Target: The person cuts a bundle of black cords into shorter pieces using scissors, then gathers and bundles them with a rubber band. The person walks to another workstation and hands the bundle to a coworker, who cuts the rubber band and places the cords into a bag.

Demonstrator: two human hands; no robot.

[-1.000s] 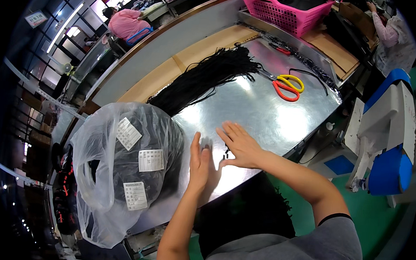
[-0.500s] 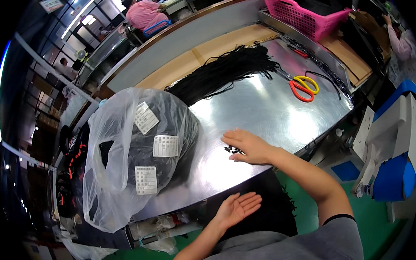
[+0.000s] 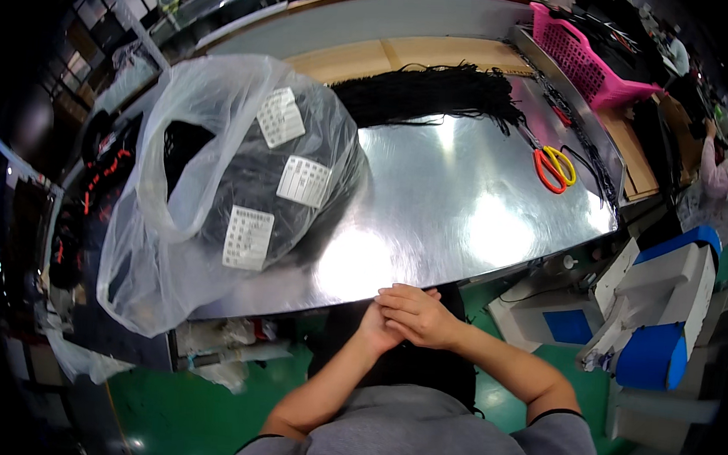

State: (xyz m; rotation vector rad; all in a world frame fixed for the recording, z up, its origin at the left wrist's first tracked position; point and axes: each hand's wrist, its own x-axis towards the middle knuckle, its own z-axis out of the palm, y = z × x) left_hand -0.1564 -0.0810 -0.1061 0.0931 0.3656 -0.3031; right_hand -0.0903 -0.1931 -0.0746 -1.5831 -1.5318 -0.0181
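Note:
At the front edge of the metal-topped table [image 3: 434, 177], my two hands meet in front of my body. My right hand [image 3: 423, 316] lies across my left palm, its fingers stretched out and side by side. Underneath it, my left hand [image 3: 377, 327] is turned up, and its fingers are mostly covered. Whatever may lie between the two palms is hidden. To the left stands a big clear plastic bag [image 3: 173, 216] with dark contents and several white labels. Scissors [image 3: 553, 168] with one red and one yellow handle rest at the table's right.
A bundle of black cords [image 3: 439, 97] stretches along the back of the table. The pink basket [image 3: 570, 57] with dark material sits at the back right corner. Right of the table is a white and blue machine [image 3: 652, 358]. A person in pink [image 3: 716, 170] is at the far right.
My right hand has come off the tabletop onto my left palm at the table's edge. The small black bits that lay under it no longer show on the table. The view has turned.

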